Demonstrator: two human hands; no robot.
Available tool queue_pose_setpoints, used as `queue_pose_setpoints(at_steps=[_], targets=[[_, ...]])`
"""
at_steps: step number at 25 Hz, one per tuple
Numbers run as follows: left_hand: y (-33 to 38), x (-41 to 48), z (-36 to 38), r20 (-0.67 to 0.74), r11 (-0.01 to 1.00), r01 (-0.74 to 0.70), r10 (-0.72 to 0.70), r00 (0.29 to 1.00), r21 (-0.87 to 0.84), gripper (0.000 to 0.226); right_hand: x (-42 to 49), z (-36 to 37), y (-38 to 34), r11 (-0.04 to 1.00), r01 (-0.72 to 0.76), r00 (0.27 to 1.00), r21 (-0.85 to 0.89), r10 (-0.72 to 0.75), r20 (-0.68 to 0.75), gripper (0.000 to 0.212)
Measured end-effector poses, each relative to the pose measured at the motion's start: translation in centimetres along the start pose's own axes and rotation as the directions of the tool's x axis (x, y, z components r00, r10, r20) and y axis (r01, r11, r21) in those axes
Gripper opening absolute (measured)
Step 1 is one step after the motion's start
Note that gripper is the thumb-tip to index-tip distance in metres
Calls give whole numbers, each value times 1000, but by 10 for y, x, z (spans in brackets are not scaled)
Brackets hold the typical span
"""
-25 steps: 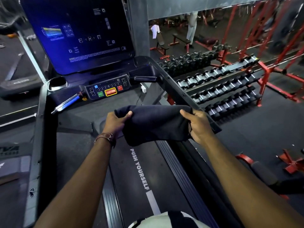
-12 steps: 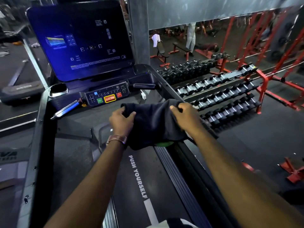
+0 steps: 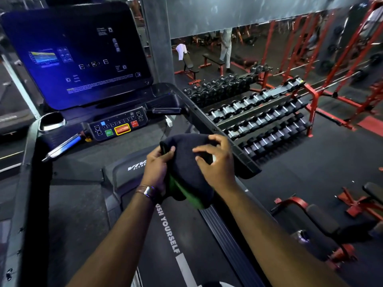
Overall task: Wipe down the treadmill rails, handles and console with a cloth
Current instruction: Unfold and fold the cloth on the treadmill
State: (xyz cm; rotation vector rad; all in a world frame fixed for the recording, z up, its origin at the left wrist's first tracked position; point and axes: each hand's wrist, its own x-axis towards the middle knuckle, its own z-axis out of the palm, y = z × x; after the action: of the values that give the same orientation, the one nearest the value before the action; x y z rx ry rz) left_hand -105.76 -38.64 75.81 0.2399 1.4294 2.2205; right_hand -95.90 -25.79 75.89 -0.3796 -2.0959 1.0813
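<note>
Cloth: dark cloth (image 3: 186, 162) with a green underside, bunched and held up over the front of the belt (image 3: 165, 235), just beside the right rail (image 3: 217, 129) and below the button panel (image 3: 118, 126).
Left hand: left hand (image 3: 157, 164) pinched the cloth's left edge, thumb on top and fingers curled beneath.
Right hand: right hand (image 3: 215, 162) lay over the cloth's right side, fingers splayed and lightly bent; no firm grip showed, and it could not be told whether the tips touched the cloth.
Contact: cloth touched no rail, handle or console.
Progress, judged: cloth seemed to be getting gathered into a pad; wiping proper looked not yet under way.
Left to do, judged: console screen (image 3: 76, 54), button panel, both handles (image 3: 165, 110), left rail (image 3: 31, 162) and right rail.
Surfaces: nothing showed whether any part had been wiped.
</note>
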Motion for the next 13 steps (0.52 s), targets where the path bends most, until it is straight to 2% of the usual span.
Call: queue_pose_setpoints(at_steps=[1, 2, 3, 4, 5, 7, 9, 11, 13], targets=[[1, 1, 0, 24, 998, 57, -56, 998, -34, 27, 2, -8, 6, 994, -93, 990, 65, 85, 114, 35], [4, 3, 0, 37, 993, 107, -105, 994, -55, 26, 3, -14, 9, 963, -203, 947, 176, 148, 284, 44], [3, 9, -3, 37, 986, 151, -149, 988, -71, 25, 3, -18, 10, 910, -308, 885, 277, 167, 435, 54], [2, 13, -6, 34, 981, 182, -180, 983, -68, 24, 1, -20, 10, 871, -367, 844, 327, 163, 512, 64], [0, 14, -7, 34, 975, 216, -215, 976, -45, 25, -2, -20, 13, 864, -385, 840, 324, 182, 511, 73], [-10, 13, -12, 86, 967, 224, -234, 968, 119, 29, -9, -14, 19, 880, -391, 890, 270, 286, 356, 82], [-23, 8, -17, 165, 938, 168, -226, 960, 303, 66, -16, -9, 32, 873, -423, 904, 241, 387, 184, 83], [-35, 8, -21, 241, 945, 105, -185, 953, 309, 100, -24, -5, 42, 857, -467, 884, 216, 450, 127, 85], [-47, 14, -24, 245, 962, 66, -134, 960, 265, 99, -30, -5, 47, 855, -486, 874, 183, 479, 81, 86]])
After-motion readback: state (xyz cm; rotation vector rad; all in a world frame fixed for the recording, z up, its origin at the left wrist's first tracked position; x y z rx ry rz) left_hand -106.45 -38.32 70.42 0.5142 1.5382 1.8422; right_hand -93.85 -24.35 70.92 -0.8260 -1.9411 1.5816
